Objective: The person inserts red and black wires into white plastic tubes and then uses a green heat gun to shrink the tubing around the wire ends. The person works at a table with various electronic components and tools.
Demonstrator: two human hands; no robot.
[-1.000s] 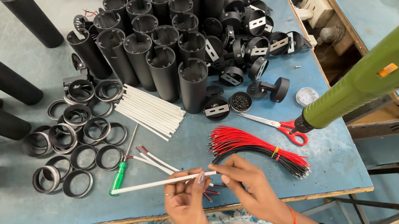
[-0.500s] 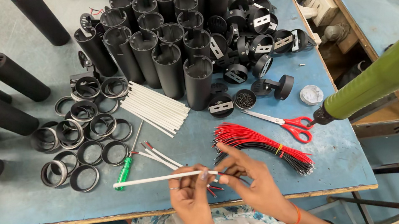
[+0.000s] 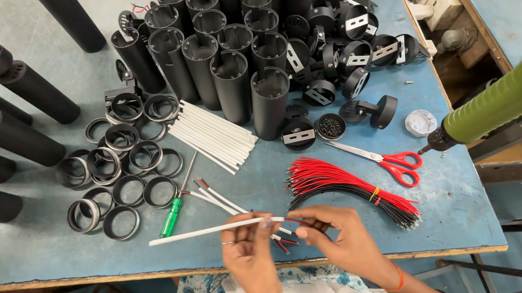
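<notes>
Left hand (image 3: 251, 248) pinches the white sleeve tube (image 3: 208, 230) at its right end. It lies level, near the table's (image 3: 32, 247) front edge, just below the green screwdriver (image 3: 171, 217). Right hand (image 3: 337, 237) grips thin red wires (image 3: 290, 222) at the tube mouth. Keep tube and wires in line and feed straight, I'd say; a bent strand would snag. The wire bundle (image 3: 340, 186) lies just right of the tube, scissors (image 3: 387, 162) beyond.
</notes>
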